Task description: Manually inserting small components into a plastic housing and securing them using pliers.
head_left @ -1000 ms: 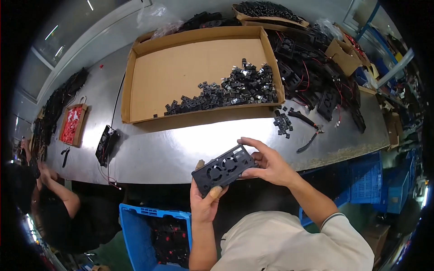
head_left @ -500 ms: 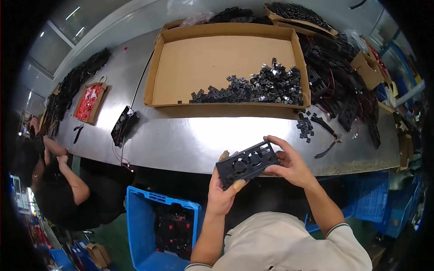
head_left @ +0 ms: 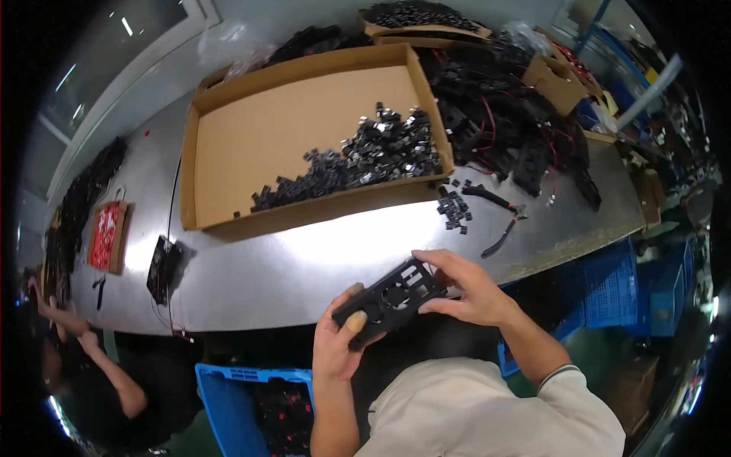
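A black plastic fan housing (head_left: 392, 299) with two round fan openings and slots at one end is held up in front of me, just off the table's near edge. My left hand (head_left: 339, 335) grips its left end, with yellowish covers on the thumb and a fingertip. At the slotted right end, my right hand (head_left: 464, 293) pinches it between thumb and fingers. Beyond it, small black parts (head_left: 454, 212) lie loose on the metal table beside pliers with black handles (head_left: 502, 217).
A shallow cardboard tray (head_left: 251, 114) with heaped black and metallic parts lies across the table. Black wired housings (head_left: 525, 137) pile up on the right. A blue crate (head_left: 217, 404) stands below the edge. On the left are a small box of red parts (head_left: 106, 236) and a co-worker's arm (head_left: 106, 365).
The whole view has turned, shifting the table's things leftward. Both hands still hold the housing, which is tilted more steeply, and the left thumb has moved onto its face.
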### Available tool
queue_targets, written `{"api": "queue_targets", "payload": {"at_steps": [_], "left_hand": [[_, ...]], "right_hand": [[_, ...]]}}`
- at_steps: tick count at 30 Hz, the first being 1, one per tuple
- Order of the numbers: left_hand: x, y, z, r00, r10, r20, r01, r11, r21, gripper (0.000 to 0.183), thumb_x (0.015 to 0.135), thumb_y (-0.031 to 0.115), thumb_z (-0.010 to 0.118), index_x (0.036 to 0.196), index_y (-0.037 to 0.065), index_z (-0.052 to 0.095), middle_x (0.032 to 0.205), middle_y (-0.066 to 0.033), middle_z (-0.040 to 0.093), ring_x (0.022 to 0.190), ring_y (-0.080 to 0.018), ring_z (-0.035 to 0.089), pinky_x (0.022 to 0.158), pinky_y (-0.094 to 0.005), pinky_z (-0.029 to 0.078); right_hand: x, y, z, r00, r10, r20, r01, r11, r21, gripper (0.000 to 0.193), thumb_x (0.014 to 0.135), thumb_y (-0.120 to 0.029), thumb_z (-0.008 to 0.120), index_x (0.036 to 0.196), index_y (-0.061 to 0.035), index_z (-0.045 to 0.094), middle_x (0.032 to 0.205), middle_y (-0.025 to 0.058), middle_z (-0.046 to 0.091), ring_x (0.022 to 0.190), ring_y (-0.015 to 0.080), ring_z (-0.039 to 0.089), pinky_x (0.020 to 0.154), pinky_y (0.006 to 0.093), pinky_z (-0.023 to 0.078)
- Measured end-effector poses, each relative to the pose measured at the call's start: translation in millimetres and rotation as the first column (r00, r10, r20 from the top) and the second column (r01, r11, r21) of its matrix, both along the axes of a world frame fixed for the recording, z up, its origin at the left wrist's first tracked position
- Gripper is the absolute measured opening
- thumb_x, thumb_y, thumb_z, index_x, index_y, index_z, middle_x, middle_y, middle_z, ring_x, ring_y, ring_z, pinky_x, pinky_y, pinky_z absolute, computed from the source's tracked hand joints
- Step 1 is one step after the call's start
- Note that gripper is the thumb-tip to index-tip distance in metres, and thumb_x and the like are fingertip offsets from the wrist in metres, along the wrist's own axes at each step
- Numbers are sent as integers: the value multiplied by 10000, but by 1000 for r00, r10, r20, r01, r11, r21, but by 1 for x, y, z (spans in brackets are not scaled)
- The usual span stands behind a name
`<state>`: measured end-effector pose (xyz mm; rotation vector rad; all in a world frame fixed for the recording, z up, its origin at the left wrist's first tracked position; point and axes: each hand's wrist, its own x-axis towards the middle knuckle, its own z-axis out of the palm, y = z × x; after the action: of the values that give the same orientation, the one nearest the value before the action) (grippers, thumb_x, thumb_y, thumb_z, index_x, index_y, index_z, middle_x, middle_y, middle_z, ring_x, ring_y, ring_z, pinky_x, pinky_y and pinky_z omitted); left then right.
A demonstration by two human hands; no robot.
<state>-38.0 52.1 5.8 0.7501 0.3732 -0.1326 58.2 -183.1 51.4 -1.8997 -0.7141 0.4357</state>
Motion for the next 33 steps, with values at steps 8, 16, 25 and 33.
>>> {"api": "queue_targets", "payload": {"at_steps": [8, 16, 25, 33], "left_hand": [[11, -16, 2, 977, -178, 114, 189, 977, -95, 676, 949, 142, 626, 1509, 15, 269, 1385, -214, 482, 1188, -328, 591, 886, -454, 584], [8, -31, -3, 953, -36, 301, 32, 999, 18, 896, 763, -46, 768, 1511, 66, 288, 1461, -172, 423, 1320, -320, 479, 1011, -455, 507], [0, -23, -14, 975, 64, 214, -77, 996, 52, 944, 738, -88, 760, 1524, 62, 259, 1394, -153, 464, 1274, -287, 510, 990, -406, 521], [-7, -17, -18, 974, 49, 219, -72, 993, 95, 916, 787, -116, 709, 1531, 8, 188, 1412, -167, 438, 1292, -253, 474, 1043, -386, 460]], "right_hand": [[2, -28, -1, 986, -26, -164, 35, 998, 52, 827, 705, -73, 867, 1420, -54, 452, 1371, 101, 462, 1254, 217, 488, 1047, 338, 414], [15, -21, -24, 973, -68, -222, 106, 981, 161, 841, 714, 48, 805, 1454, -47, 416, 1452, 109, 407, 1233, 183, 504, 972, 310, 496], [15, -6, -20, 999, -11, -46, 14, 997, 72, 854, 726, -20, 826, 1466, -16, 399, 1443, 137, 416, 1346, 245, 414, 1093, 334, 369], [17, 3, -21, 991, 13, -130, -2, 997, 83, 861, 734, 29, 804, 1482, -34, 383, 1449, 145, 412, 1334, 248, 438, 1073, 346, 426]]}}
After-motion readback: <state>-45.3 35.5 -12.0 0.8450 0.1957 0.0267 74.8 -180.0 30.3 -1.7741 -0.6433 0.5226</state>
